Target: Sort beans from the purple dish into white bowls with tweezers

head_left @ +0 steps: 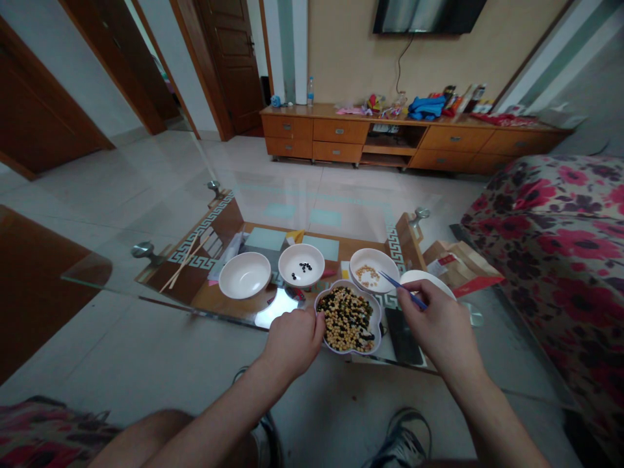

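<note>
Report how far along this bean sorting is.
Done: a few black beans sit in one white bowl, a small pile of pale beans in another. In hand: the right hand holds blue chopsticks by that second bowl, the left hand at the lobed dish. Remaining: the dish's heap of mixed beans.

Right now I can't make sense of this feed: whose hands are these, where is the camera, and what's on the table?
These are a person's own bare hands, not a machine, seen by one camera worn on their head, looking forward and down. On a glass table stand a scalloped dish of mixed beans, a bowl of black beans, a bowl of pale beans and a plain white bowl. The right hand holds blue chopsticks; the left hand touches the dish's rim.
</note>
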`<state>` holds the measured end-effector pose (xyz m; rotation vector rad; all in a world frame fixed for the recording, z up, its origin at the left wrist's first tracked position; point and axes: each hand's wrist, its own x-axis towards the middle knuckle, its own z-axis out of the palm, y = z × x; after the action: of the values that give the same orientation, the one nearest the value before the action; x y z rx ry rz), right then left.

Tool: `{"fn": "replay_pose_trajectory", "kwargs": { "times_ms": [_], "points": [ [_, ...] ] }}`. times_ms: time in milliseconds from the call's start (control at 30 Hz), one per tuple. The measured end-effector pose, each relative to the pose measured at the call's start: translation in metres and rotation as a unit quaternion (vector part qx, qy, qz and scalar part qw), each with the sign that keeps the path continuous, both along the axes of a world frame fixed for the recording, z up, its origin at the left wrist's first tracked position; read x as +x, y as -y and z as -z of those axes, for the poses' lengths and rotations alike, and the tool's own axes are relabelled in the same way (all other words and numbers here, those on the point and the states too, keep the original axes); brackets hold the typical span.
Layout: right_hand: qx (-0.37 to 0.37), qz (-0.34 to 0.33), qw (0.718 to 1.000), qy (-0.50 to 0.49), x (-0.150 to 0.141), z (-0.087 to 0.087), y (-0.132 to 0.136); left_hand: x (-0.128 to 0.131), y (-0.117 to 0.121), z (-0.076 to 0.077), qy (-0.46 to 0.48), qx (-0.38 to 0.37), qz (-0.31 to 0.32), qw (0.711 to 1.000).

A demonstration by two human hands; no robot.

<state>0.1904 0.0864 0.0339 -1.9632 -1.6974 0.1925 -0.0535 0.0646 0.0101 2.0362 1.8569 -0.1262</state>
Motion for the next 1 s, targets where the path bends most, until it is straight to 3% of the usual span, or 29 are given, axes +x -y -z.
{"fn": "replay_pose_trajectory", "kwargs": {
  "times_ms": [133, 400, 1000],
  "points": [
    [-0.005, -0.036, 0.999, -0.015, -0.002, -0.001, 0.001, 0.0, -0.001, -0.001, 0.0, -0.003, 0.0, 1.0],
    [-0.115, -0.235, 0.964, -0.044, -0.013, 0.001, 0.003, 0.0, -0.001, -0.002, 0.001, -0.013, -0.002, 1.0],
    [-0.169, -0.235, 0.957, 0.038, -0.017, 0.011, 0.003, 0.0, 0.0, -0.001, 0.003, 0.003, 0.002, 1.0]
  ]
}}
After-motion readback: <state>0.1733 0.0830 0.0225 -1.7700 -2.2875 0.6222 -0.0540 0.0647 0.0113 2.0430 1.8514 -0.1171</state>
